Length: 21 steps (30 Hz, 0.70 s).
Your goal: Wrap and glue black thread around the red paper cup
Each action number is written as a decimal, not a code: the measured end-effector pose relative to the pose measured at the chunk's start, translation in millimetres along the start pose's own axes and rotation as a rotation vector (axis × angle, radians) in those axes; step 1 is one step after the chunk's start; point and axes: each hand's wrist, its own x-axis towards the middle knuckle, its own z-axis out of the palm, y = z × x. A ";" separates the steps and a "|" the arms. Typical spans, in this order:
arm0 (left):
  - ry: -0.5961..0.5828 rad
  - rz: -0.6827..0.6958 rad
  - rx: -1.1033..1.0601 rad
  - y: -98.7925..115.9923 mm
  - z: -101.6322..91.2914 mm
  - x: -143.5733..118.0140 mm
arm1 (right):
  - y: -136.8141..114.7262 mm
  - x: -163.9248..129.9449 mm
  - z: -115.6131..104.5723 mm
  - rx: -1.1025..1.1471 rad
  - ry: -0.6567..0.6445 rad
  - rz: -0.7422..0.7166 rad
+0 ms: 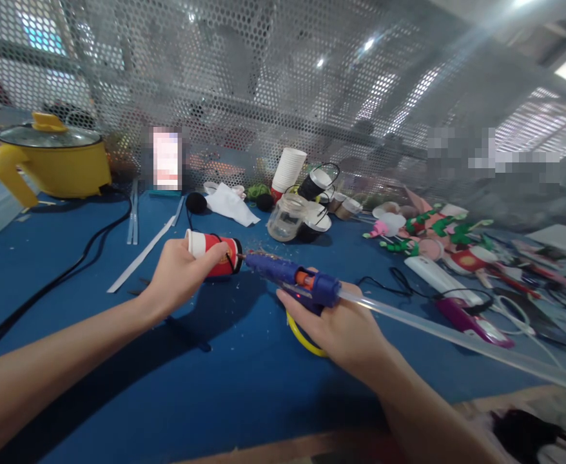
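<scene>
My left hand (179,274) grips a red paper cup (216,253) held on its side above the blue table (215,380), its white rim toward the left. My right hand (341,328) holds a blue glue gun (292,277) whose nozzle touches the cup's base end at the right. A long clear glue stick (457,338) sticks out of the gun's back toward the lower right. A yellow loop (302,338) hangs under the gun by my right hand.
A yellow electric pot (53,161) stands at the back left, its black cord (70,264) crossing the table. Stacked white cups (287,169), a glass jar (287,218), white cloth (229,203) and craft pieces (438,235) lie behind and right. Perforated metal screen (263,84) backs the table.
</scene>
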 end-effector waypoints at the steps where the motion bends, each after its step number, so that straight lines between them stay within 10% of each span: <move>1: 0.002 0.019 0.013 -0.6 -0.1 -0.3 | 0.6 0.3 0.7 -0.013 0.010 -0.010; 21: 0.023 0.105 0.097 -1.8 0.1 -2.1 | -3.8 3.7 -0.6 0.065 0.059 -0.031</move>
